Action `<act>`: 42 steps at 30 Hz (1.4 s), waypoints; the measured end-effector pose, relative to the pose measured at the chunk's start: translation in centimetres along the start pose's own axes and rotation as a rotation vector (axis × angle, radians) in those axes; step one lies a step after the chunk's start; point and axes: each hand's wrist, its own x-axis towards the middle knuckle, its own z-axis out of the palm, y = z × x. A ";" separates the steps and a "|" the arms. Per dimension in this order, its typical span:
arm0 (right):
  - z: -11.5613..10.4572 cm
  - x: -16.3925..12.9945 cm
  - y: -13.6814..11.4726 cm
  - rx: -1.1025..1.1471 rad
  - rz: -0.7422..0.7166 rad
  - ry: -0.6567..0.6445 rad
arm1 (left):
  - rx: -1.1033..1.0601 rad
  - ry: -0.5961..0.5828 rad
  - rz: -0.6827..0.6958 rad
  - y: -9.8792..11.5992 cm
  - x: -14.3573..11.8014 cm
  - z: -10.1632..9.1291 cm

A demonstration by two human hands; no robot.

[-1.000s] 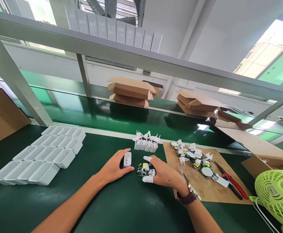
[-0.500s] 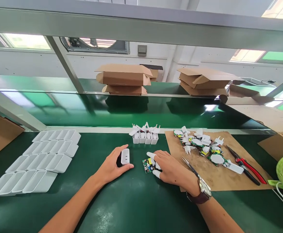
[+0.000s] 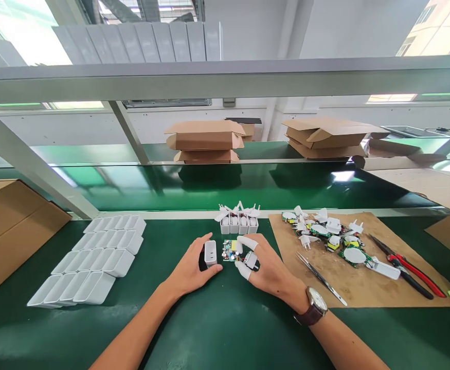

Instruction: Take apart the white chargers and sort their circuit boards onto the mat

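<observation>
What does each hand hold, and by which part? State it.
Left hand grips the white charger shell by its sides; right hand pinches the circuit board by its right end.

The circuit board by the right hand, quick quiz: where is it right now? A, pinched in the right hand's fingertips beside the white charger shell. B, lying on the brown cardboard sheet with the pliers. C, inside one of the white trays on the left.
A: the right hand pinches the circuit board just beside the white charger shell, which the left hand holds over the green mat.

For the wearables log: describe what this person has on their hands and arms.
Both forearms are bare, with no sleeves in view. The right hand wears white finger cots on its fingertips and a wristwatch with a pale round dial and dark brown strap. The left hand wears nothing.
</observation>
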 end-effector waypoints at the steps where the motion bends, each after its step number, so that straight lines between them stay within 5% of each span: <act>1: 0.2 0.0 -0.3 0.027 -0.011 0.016 | 0.004 0.017 0.012 -0.1 -0.1 0.1; 11: 1.5 -0.5 -1.2 0.021 -0.134 0.110 | 0.070 0.216 0.357 0.5 -0.1 1.4; 42: 1.3 -1.1 -1.6 -0.124 -0.185 0.022 | 0.150 0.193 0.405 0.6 -0.2 1.2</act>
